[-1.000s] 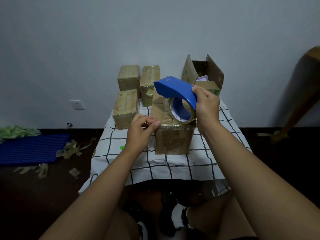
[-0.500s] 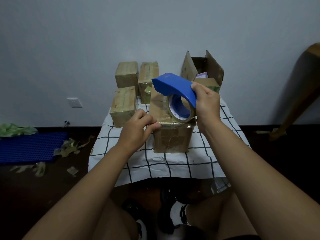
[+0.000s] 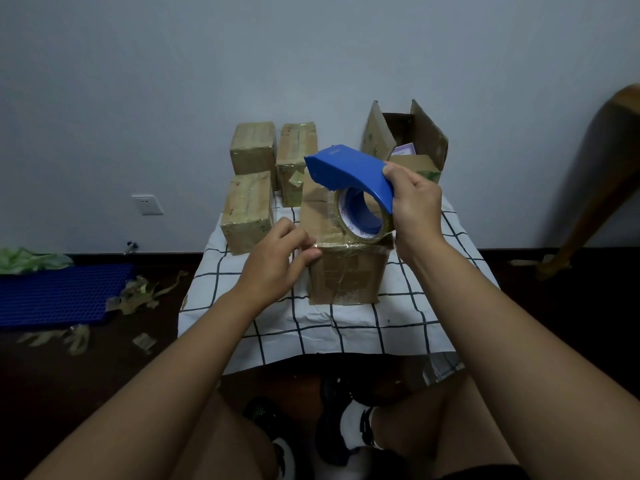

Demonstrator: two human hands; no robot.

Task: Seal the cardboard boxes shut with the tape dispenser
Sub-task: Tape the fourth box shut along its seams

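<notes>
Fingers of the left hand were curled, thumb and forefinger pinching the free end of the clear tape at the near left top corner of the front cardboard box. That box stood near the middle of the worktop, which was covered in a white cloth with a dark grid. A strip of tape ran along the box's near top edge from the pinch to the roll. The right hand gripped the blue tape dispenser by its curved handle, fingers wrapped round its right end; the roll sat low at the box's right top corner, whether resting on it or just above could not be told.

By my reading, the step in hand was laying a band of tape across this box. The next move would call for pressing the pinched end down onto the cardboard, drawing the dispenser on over the right edge with the strip kept taut, then tearing the tape at the blade.

Farther back, three taped boxes stood close together on the left. Behind the front box on the right stood an open box, flaps up, with a smaller box inside; these looked yet unsealed. Tape scraps lay on the floor to the left.
</notes>
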